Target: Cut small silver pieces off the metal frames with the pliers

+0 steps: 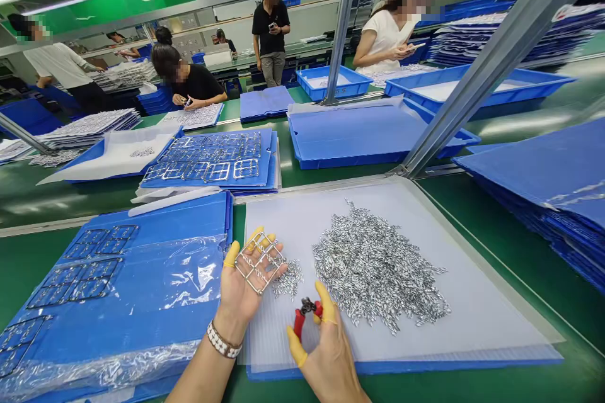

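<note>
My left hand [243, 293], palm up with yellow finger cots, holds a small shiny metal grid frame [259, 261] across its fingers. My right hand [326, 346], also in yellow cots, grips small red-handled cutters [305, 313] just right of the left hand. Both hover over a white sheet [472, 277] lying on a blue tray. A large pile of tiny silver metal parts [378, 267] covers the middle of the sheet. A smaller heap of silver parts [288, 278] lies under the frame.
Left of me, a blue tray [142, 227] carries empty dark frames under clear plastic film. Behind it, more metal frames [208, 160] lie on stacked blue sheets. Blue trays [363, 132] and a slanted metal post [477, 75] stand ahead; blue sheets pile at right. Several people work across the green bench.
</note>
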A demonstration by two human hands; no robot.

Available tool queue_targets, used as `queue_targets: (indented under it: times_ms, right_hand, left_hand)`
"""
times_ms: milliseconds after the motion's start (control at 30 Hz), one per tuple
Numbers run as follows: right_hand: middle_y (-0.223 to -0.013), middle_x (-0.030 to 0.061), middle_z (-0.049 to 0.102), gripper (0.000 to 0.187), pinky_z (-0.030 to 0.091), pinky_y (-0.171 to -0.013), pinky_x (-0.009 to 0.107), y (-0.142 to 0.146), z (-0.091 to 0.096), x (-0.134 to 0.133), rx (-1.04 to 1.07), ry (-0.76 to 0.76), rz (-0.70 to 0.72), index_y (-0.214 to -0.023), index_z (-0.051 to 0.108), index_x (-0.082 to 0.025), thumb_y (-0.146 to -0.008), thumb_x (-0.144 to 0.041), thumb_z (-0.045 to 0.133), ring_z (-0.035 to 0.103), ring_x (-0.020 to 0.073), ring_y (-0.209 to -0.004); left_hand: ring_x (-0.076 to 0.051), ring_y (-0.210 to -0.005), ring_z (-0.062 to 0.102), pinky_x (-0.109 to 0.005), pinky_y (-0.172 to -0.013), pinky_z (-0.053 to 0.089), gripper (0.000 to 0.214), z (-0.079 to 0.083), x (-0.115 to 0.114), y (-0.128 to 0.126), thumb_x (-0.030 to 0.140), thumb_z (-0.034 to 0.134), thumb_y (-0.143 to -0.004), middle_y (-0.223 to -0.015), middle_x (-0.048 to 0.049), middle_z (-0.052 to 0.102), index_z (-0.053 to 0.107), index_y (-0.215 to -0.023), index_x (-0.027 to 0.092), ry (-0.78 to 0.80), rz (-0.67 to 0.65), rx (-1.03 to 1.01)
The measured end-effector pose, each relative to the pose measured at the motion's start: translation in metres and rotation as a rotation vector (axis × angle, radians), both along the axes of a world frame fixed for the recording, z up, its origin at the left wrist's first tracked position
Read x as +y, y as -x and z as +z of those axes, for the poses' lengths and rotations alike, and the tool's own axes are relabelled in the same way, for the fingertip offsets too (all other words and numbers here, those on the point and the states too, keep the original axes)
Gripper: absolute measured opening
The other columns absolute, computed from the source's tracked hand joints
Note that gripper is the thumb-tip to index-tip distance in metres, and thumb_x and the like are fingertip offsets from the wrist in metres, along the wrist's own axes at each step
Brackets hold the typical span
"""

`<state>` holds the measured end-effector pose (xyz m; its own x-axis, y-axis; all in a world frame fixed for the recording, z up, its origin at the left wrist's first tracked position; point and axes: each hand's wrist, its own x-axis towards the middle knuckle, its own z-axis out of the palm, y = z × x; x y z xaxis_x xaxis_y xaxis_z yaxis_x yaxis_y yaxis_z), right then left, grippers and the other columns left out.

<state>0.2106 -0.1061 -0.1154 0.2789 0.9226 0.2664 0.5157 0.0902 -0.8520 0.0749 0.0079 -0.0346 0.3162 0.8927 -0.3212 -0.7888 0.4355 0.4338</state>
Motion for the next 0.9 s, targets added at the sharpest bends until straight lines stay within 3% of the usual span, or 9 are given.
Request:
queue_targets:
  times_ms: [167,233,367,467,567,700,900]
  right_hand:
    - [-0.119,0.0106,0.054,0.051,0.049,-0.087,0.039,-0.024,0.017,-0.004,0.505,0.045,0.084,-0.142,0.025,-0.026,-0.093,-0.035,0.034,0.058,0.0188,-0.091]
    - [-0.121,0.0093,0.055,0.05,0.048,-0.09,0.038,-0.038,0.028,0.0,0.506,0.112,0.118,-0.141,0.028,-0.027,-0.093,-0.036,0.038,0.058,0.0191,-0.097]
    - [-0.124,0.0078,0.055,0.044,0.043,-0.096,0.04,-0.054,0.054,0.022,0.049,0.14,0.345,-0.133,0.043,-0.029,-0.089,-0.033,0.045,0.053,0.0217,-0.111]
    - [-0.113,0.0078,0.059,0.041,0.048,-0.088,0.04,-0.049,0.071,0.043,-0.264,0.117,0.47,-0.127,0.049,-0.028,-0.085,-0.031,0.05,0.057,0.0227,-0.103]
    - [-0.101,0.0087,0.062,0.04,0.049,-0.078,0.042,-0.034,0.083,0.061,-0.488,0.095,0.447,-0.12,0.054,-0.022,-0.081,-0.034,0.055,0.06,0.0252,-0.091]
    - [-0.092,0.0084,0.064,0.032,0.048,-0.074,0.041,-0.015,0.091,0.076,-0.703,0.06,0.398,-0.111,0.058,-0.019,-0.08,-0.027,0.054,0.061,0.0253,-0.084]
    - [-0.097,0.0097,0.065,0.035,0.047,-0.075,0.04,-0.008,0.096,0.084,-0.795,0.118,0.384,-0.115,0.058,-0.019,-0.081,-0.026,0.051,0.062,0.0255,-0.086]
  left_hand:
    - [-0.036,-0.122,0.049,-0.057,-0.095,0.041,0.047,-0.001,-0.001,0.0,0.041,0.043,-0.09,-0.125,-0.0145,0.06,0.052,-0.13,0.017,-0.011,-0.001,0.001]
    - [-0.034,-0.121,0.05,-0.056,-0.096,0.04,0.047,-0.002,-0.002,-0.002,0.037,0.043,-0.09,-0.128,-0.0145,0.058,0.049,-0.133,0.018,-0.033,-0.012,0.007]
    - [-0.034,-0.116,0.053,-0.055,-0.092,0.043,0.048,-0.002,-0.006,-0.006,0.03,0.042,-0.089,-0.13,-0.0145,0.056,0.046,-0.135,0.02,-0.08,-0.023,0.014]
    - [-0.033,-0.112,0.056,-0.05,-0.087,0.047,0.048,-0.003,-0.005,-0.008,0.038,0.043,-0.089,-0.125,-0.0149,0.059,0.049,-0.133,0.019,-0.067,-0.017,0.022]
    - [-0.031,-0.106,0.06,-0.044,-0.087,0.047,0.054,-0.007,-0.003,-0.01,0.051,0.044,-0.088,-0.119,-0.0148,0.063,0.053,-0.129,0.017,-0.02,-0.007,0.01]
    - [-0.028,-0.096,0.063,-0.042,-0.091,0.044,0.052,-0.013,0.0,-0.012,0.051,0.046,-0.087,-0.111,-0.0129,0.067,0.059,-0.121,0.014,0.005,0.002,-0.015]
    - [-0.026,-0.094,0.064,-0.043,-0.095,0.041,0.048,-0.018,0.0,-0.012,0.051,0.045,-0.088,-0.108,-0.012,0.068,0.064,-0.114,0.014,-0.013,-0.011,-0.052]
